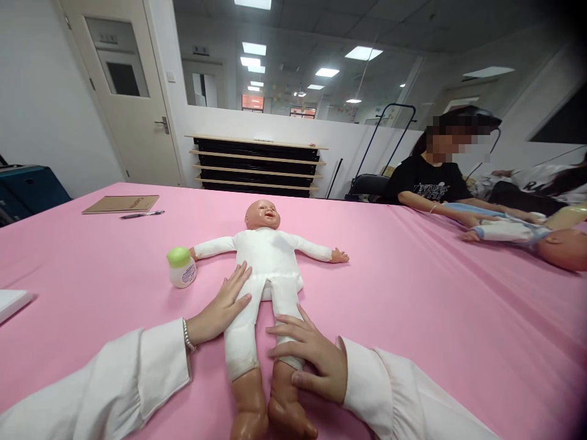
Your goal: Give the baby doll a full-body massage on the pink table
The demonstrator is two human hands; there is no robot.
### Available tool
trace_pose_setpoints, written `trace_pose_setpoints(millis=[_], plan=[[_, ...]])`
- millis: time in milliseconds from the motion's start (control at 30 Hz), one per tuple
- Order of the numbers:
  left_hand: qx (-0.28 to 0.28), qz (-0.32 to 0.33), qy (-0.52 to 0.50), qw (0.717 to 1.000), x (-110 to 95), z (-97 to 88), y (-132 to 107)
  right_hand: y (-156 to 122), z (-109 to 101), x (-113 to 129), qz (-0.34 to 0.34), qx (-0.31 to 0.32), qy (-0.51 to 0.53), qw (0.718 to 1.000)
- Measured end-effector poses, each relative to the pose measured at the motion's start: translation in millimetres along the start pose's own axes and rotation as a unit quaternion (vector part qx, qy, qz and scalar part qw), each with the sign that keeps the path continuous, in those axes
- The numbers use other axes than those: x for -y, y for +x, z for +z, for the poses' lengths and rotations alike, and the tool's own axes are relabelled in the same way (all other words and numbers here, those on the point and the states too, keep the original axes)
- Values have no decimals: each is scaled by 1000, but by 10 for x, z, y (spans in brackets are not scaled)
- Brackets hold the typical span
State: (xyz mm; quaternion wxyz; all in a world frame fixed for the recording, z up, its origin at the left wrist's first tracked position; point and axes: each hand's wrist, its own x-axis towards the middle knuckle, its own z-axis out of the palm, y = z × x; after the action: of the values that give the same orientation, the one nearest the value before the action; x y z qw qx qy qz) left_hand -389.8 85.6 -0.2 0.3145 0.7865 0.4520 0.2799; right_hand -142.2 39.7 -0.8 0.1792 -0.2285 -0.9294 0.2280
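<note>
A baby doll [268, 263] in a white cloth body lies on its back on the pink table [413, 305], head away from me, arms spread. My left hand [222, 308] lies flat with fingers stretched on the doll's hip and upper thigh. My right hand [312, 357] is wrapped round the doll's other lower leg, just above the bare foot. A small white jar with a green lid [181, 267] stands beside the doll's arm, just beyond my left hand.
A brown notebook [121, 203] and a pen [142, 214] lie at the far left. A white object [11, 302] pokes in at the left edge. At the right, another person [433, 177] handles a second doll [527, 235]. Shelves and a door stand behind.
</note>
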Motion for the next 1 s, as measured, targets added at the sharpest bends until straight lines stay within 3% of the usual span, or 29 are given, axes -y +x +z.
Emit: trace_pose_setpoints(millis=[167, 300, 400, 467, 533, 633, 700, 800, 900, 1000], plan=[[76, 91, 76, 990, -131, 68, -257, 7, -6, 1, -11, 0, -2, 1000], [96, 89, -75, 989, -218, 68, -406, 8, -11, 8, -7, 1, 0, 1000], [30, 62, -251, 966, -190, 55, -365, 2, -10, 23, 0, -2, -8, 1000], [-31, 43, -282, 958, -150, 45, -290, 0, -6, 36, 0, -5, -7, 1000], [-51, 30, -217, 974, -116, 40, -216, 1, -1, 45, -2, -13, -2, 1000], [-13, 40, -40, 998, -103, 52, -174, 9, 3, 49, -3, -19, -2, 1000], [31, 67, 43, 996, -127, 66, -205, 16, 5, 47, -8, -20, -4, 1000], [91, 110, 72, 987, -182, 73, -303, 25, 5, 43, -17, -33, -4, 999], [115, 147, 0, 983, -213, 55, -399, 21, -2, 42, -19, -35, -2, 999], [107, 146, -171, 969, -209, 35, -459, 4, -11, 40, -11, -29, 2, 1000]])
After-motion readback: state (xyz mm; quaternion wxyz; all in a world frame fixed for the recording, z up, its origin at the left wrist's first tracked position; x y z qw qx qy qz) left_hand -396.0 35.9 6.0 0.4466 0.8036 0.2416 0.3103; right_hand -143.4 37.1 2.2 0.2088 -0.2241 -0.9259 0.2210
